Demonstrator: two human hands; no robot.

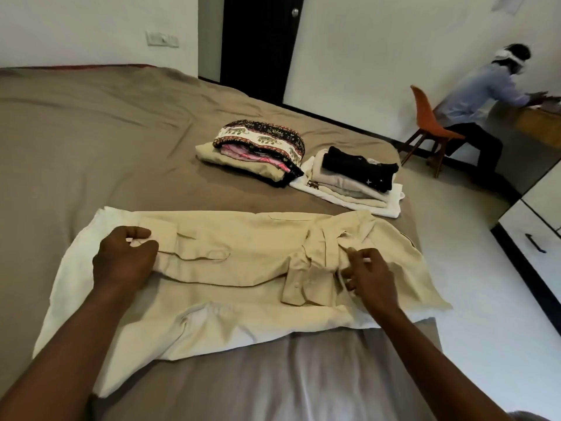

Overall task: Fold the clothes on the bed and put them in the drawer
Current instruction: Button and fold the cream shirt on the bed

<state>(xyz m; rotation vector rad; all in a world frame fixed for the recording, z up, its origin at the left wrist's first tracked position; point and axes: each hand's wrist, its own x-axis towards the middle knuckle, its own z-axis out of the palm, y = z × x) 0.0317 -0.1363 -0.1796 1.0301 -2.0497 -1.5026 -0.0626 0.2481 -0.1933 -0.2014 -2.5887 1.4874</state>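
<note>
A beige shirt [243, 262] lies spread flat across the near part of the bed [91, 141], with a sleeve folded over its middle. My left hand [124, 259] pinches the sleeve cuff at the shirt's left side. My right hand [370, 278] grips bunched fabric near the collar on the right side. Farther back lie two folded stacks: a patterned pile [261, 147] and a pile of pale clothes topped with a black garment [355, 177]. White drawers [534, 232] with a dark handle stand at the right edge.
A person in a blue shirt [482, 98] sits on an orange chair [428, 123] at a desk in the far right corner. A dark door [258, 44] stands behind the bed. White floor runs between bed and drawers.
</note>
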